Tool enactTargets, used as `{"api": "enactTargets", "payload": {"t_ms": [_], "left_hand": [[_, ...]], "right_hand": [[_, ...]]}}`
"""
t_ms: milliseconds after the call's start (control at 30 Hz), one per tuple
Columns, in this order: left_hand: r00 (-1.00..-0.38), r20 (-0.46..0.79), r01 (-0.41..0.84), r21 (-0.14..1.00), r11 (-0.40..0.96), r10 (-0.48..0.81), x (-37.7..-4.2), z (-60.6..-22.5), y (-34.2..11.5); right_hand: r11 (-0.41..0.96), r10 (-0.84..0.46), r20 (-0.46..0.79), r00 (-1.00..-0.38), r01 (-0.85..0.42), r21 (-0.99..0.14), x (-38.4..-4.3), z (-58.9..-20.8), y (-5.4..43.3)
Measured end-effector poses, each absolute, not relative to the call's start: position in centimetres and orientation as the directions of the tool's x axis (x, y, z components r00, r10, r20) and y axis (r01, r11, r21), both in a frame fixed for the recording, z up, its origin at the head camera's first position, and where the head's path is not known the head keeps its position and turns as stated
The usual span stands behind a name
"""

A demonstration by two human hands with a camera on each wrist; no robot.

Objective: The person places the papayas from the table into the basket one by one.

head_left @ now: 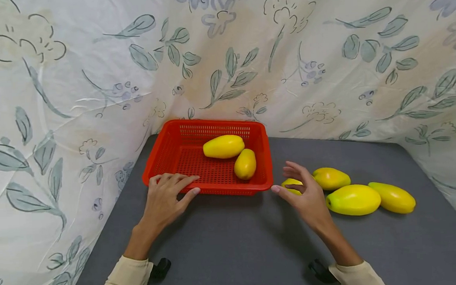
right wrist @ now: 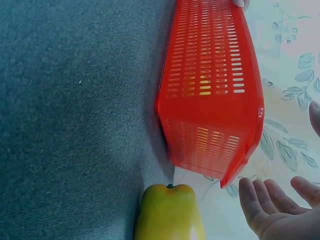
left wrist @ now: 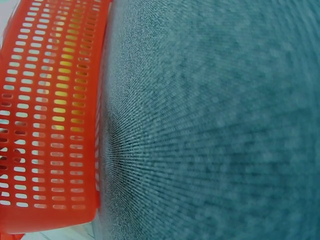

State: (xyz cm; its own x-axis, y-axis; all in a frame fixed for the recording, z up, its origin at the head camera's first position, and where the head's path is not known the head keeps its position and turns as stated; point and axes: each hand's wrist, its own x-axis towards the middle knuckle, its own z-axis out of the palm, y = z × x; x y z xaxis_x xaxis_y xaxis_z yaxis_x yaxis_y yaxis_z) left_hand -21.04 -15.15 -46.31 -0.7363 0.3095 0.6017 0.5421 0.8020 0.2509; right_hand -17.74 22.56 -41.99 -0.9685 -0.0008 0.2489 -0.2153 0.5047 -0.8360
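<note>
My left hand (head_left: 168, 199) holds the near left rim of a red plastic basket (head_left: 234, 188), fingers over the edge and thumb at the outer side. Inside the basket lie two yellow papayas, one (head_left: 223, 147) lengthwise toward the back and another (head_left: 245, 164) near the right front. My right hand (head_left: 303, 194) hovers beside the basket's near right corner, fingers spread, holding nothing. Behind that hand a yellow papaya (head_left: 292, 184) is partly hidden. In the right wrist view, a papaya (right wrist: 170, 212) lies below the basket's corner and the right fingers (right wrist: 272, 200) are apart from the rim.
More papayas lie together on the grey table (head_left: 234, 246) to the right: one (head_left: 331, 179) behind, one (head_left: 355, 200) in front, one (head_left: 393, 197) farthest right. A floral cloth (head_left: 222, 51) hangs behind the table and along its sides, close to the basket's back.
</note>
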Motion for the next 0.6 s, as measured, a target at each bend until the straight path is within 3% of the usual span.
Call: {"api": "enactTargets", "payload": {"t_ms": [600], "left_hand": [[-0.724, 0.618, 0.546, 0.244, 0.801, 0.306, -21.3, -46.5, -15.0]], "right_hand": [[0.523, 0.024, 0.242, -0.97, -0.194, -0.83, -17.7, -43.0, 24.0]]}}
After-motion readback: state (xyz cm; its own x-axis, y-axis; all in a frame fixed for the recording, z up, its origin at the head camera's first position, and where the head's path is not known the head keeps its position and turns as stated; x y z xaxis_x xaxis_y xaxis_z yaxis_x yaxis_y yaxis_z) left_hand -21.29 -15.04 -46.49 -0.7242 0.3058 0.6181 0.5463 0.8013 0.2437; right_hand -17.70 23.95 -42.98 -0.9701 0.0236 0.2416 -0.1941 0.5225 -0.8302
